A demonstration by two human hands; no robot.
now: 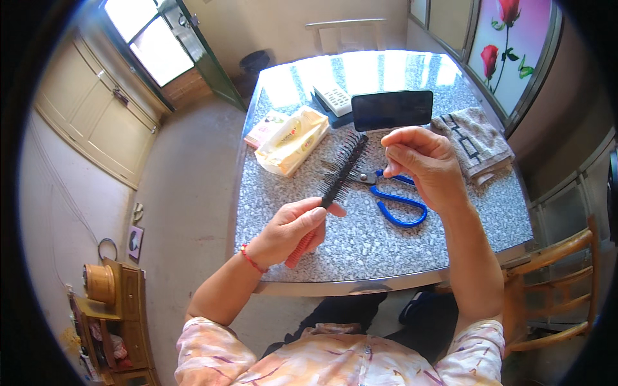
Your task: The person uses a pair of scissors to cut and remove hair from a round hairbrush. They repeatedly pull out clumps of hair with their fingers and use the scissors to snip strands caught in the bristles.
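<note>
My left hand [303, 223] grips a round hairbrush [344, 172] by its ribbed red handle, which shows below the palm. The brush's black bristled head tilts up and to the right above the table. My right hand [421, 161] is raised right of the brush tip, apart from it, with thumb and fingertips pinched together. I make out nothing between those fingers; a fine strand would be too small to tell. Under both lies a pair of scissors [403, 224] with blue handles, its blades partly hidden behind the brush and one handle partly behind my right hand.
On the speckled table [347, 251] are a tissue pack [295, 144], a pink box [264, 126], a white calculator-like device [333, 99], a propped smartphone [392, 110] and a folded grey towel [475, 140]. A wooden chair [555, 289] stands at the right.
</note>
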